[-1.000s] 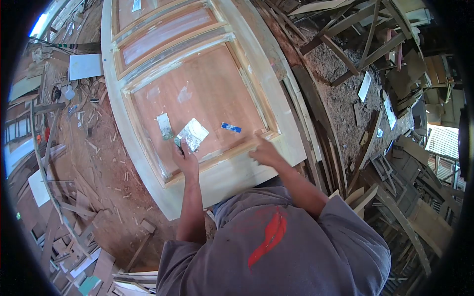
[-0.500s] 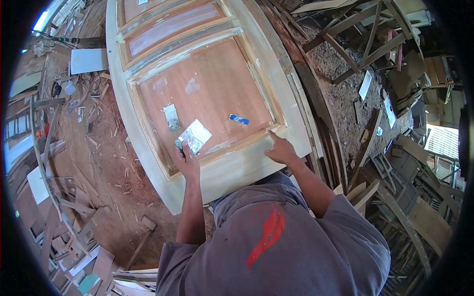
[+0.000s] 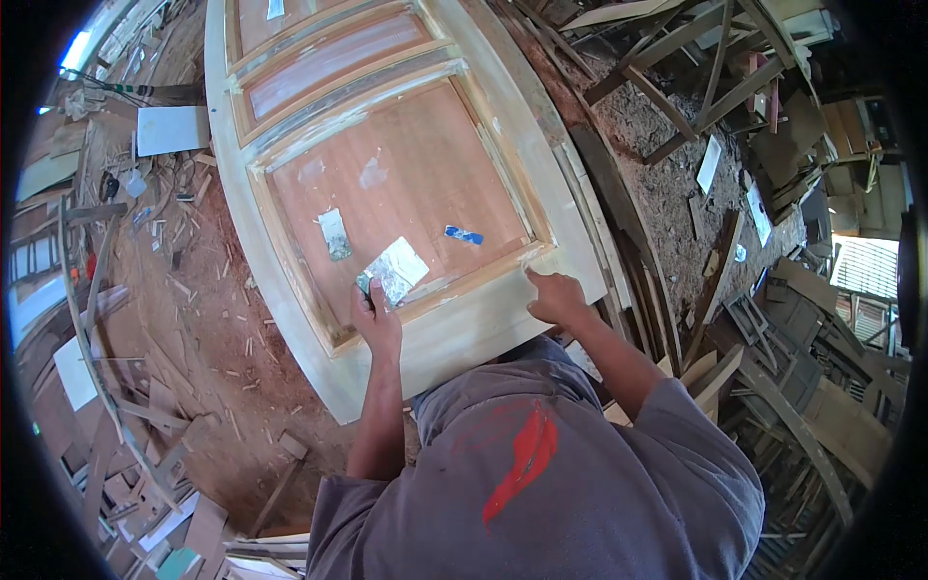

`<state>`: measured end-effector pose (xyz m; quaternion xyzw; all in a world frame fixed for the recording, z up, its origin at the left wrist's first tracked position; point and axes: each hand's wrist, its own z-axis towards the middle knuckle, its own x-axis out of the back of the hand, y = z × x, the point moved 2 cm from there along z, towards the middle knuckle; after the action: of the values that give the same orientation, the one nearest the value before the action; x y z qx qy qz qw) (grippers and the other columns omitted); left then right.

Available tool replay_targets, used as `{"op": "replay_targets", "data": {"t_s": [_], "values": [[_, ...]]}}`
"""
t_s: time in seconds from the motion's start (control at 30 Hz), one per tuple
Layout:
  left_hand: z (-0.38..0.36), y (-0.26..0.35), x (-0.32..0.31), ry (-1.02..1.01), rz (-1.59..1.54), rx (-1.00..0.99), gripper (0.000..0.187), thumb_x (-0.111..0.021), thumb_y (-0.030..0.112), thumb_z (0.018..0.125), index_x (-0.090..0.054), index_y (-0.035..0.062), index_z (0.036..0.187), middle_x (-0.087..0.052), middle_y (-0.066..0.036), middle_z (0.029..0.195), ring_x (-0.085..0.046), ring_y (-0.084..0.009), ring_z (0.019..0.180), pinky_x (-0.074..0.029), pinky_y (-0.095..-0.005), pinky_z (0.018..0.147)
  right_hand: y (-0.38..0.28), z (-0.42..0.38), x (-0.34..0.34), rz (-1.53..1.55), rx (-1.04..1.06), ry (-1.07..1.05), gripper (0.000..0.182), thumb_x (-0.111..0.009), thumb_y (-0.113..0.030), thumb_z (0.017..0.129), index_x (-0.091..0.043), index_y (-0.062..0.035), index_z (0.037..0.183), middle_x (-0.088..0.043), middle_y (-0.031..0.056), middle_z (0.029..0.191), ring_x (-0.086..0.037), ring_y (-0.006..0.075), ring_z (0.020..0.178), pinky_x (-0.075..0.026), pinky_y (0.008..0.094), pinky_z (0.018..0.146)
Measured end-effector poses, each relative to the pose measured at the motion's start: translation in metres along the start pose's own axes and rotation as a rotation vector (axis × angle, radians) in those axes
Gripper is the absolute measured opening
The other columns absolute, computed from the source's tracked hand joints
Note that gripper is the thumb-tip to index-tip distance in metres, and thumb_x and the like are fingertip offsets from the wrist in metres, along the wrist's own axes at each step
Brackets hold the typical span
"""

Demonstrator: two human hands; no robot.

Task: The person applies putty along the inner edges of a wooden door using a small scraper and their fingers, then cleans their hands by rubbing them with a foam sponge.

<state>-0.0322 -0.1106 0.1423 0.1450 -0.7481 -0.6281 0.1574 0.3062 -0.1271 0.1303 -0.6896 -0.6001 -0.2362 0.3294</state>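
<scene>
A wooden panelled door (image 3: 454, 335) lies flat in front of me, with whitish filler smeared along its mouldings. My left hand (image 3: 381, 324) is closed on a pale, square scraper plate (image 3: 402, 266) smeared with grey-white paste, held over the bottom panel's lower edge. With its index finger stretched out, my right hand (image 3: 559, 298) is at the panel's lower right corner, close to a white smear on the moulding. Its other fingers are curled and hold nothing visible. On the panel lie a paste-stained rectangular piece (image 3: 335, 235) and a small blue-and-white strip (image 3: 464, 235).
Wood scraps and shavings cover the ground on the left, near a white board (image 3: 173, 130). Long planks (image 3: 619, 213) run along the door's right side. Beyond them stands a timber frame (image 3: 710, 72), with stacked dark wooden pieces (image 3: 773, 338) at the right.
My left hand and the scraper plate have shifted slightly right. My right index finger has drawn back a little from the moulding corner, where a whitish smear now shows.
</scene>
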Motion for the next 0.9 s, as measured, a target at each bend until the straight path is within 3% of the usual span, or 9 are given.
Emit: {"op": "replay_targets", "data": {"t_s": [0.23,0.37,0.47,0.57,0.67,0.77,0.9], "values": [[-0.009,0.003,-0.007,-0.015,0.033,-0.092,0.021,-0.056,0.019,0.112,-0.06,-0.0004,0.104,-0.065,-0.003,0.091,-0.058,-0.0064,0.082,-0.052,-0.0258,0.07,0.007,0.007,0.015,0.192,-0.164,0.063,0.097,-0.074,-0.034,0.079,-0.035,-0.0153,0.165,-0.074,0.0266,0.113,-0.071,0.0413,0.11,-0.055,0.0513,0.103],[-0.017,0.008,-0.013,-0.012,0.039,-0.074,0.022,-0.056,0.019,0.112,-0.06,0.0002,0.102,-0.063,-0.002,0.09,-0.055,-0.0059,0.082,-0.047,-0.025,0.073,0.016,0.018,-0.007,0.281,-0.091,0.101,0.097,-0.075,-0.035,0.079,-0.035,-0.0143,0.165,-0.074,0.0268,0.11,-0.072,0.0423,0.107,-0.057,0.0507,0.099],[-0.022,-0.002,-0.014,-0.038,0.128,-0.088,0.022,-0.054,0.017,0.112,-0.064,-0.0021,0.117,-0.068,-0.005,0.1,-0.062,-0.0089,0.091,-0.052,-0.0273,0.081,0.004,0.017,-0.011,0.356,0.019,0.054,0.098,-0.075,-0.035,0.079,-0.035,-0.0127,0.165,-0.074,0.0268,0.109,-0.072,0.043,0.104,-0.057,0.0502,0.097],[-0.028,-0.002,-0.024,-0.037,0.12,-0.085,0.022,-0.054,0.017,0.112,-0.064,-0.002,0.116,-0.068,-0.004,0.1,-0.062,-0.0089,0.091,-0.052,-0.0275,0.081,-0.005,0.013,-0.01,0.564,0.146,-0.044,0.095,-0.073,-0.033,0.079,-0.035,-0.0148,0.165,-0.074,0.0252,0.112,-0.072,0.0442,0.105,-0.056,0.0507,0.099],[-0.036,0.014,-0.038,-0.063,0.042,-0.041,0.021,-0.054,0.017,0.112,-0.064,-0.0017,0.113,-0.068,-0.004,0.099,-0.061,-0.0084,0.09,-0.052,-0.0274,0.079,0.013,0.005,-0.011,0.605,0.048,-0.025,0.098,-0.072,-0.031,0.081,-0.028,-0.0198,0.168,-0.074,0.0239,0.112,-0.071,0.0431,0.105,-0.056,0.0503,0.099],[-0.037,0.006,-0.042,-0.076,0.117,-0.086,0.02,-0.054,0.016,0.112,-0.064,-0.0013,0.111,-0.067,-0.003,0.098,-0.061,-0.0079,0.088,-0.052,-0.0272,0.079,0.037,-0.007,-0.01,0.306,-0.054,0.179,0.107,-0.076,-0.029,0.081,-0.017,-0.0218,0.171,-0.073,0.0232,0.108,-0.072,0.0408,0.102,-0.057,0.0499,0.093],[-0.039,0.006,-0.053,-0.117,0.13,-0.076,0.019,-0.053,0.015,0.112,-0.063,-0.0013,0.111,-0.067,-0.003,0.098,-0.06,-0.0078,0.088,-0.051,-0.0268,0.078,0.043,-0.011,-0.013,0.167,-0.018,0.124,0.112,-0.076,-0.028,0.082,-0.008,-0.0274,0.171,-0.071,0.024,0.115,-0.072,0.0415,0.106,-0.057,0.0519,0.096]]}}
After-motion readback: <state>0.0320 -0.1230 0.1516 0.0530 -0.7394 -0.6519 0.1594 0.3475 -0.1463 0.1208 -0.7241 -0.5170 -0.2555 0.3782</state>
